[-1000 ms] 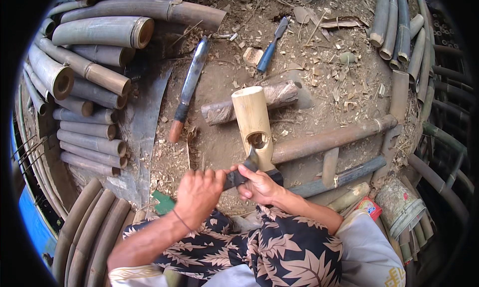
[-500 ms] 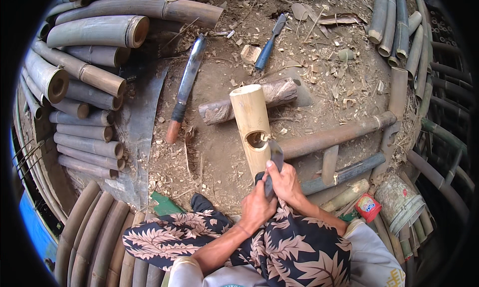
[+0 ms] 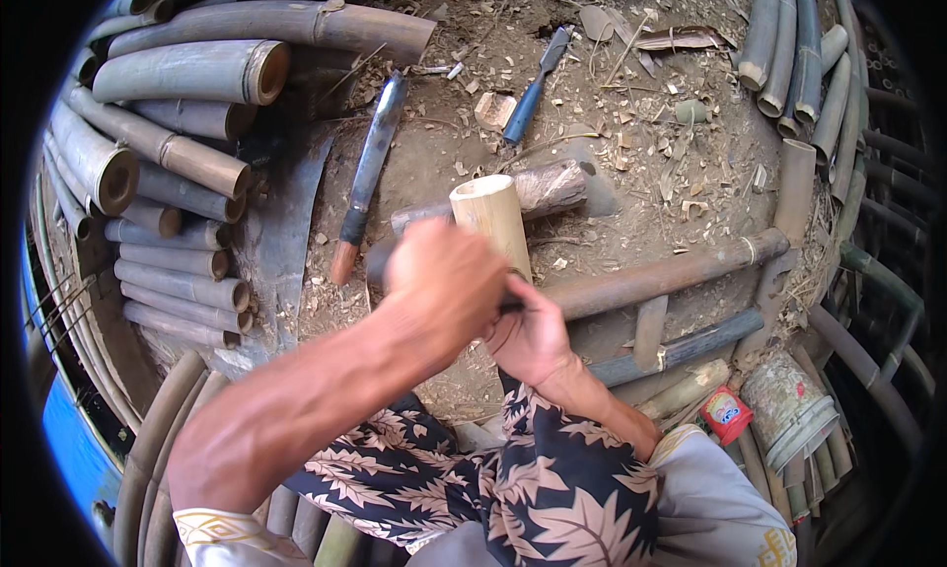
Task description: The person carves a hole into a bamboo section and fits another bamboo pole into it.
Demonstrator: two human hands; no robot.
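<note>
Dark tool handle [image 3: 379,261] is jutting left of the blurred left hand [image 3: 449,271], whose fingers are curling round it. Bamboo tube [image 3: 493,217] is lying over a log [image 3: 560,185]. Right hand [image 3: 533,342] is cupping nearby; grip: cannot tell. Steady wrists would likely be aiding control.

Tally: seven kinds at one each, one kind at two, one uncounted.
Two: left hand [image 3: 444,279], right hand [image 3: 536,340]. One each: pale bamboo tube [image 3: 500,222], dark tool [image 3: 379,261] (blurred, mostly hidden), brown log [image 3: 554,189], long knife [image 3: 375,158], blue-handled chisel [image 3: 529,108], bucket [image 3: 786,416], red packet [image 3: 726,415]. Stacked bamboo lengths [image 3: 187,72], left: many, overlapping.
</note>
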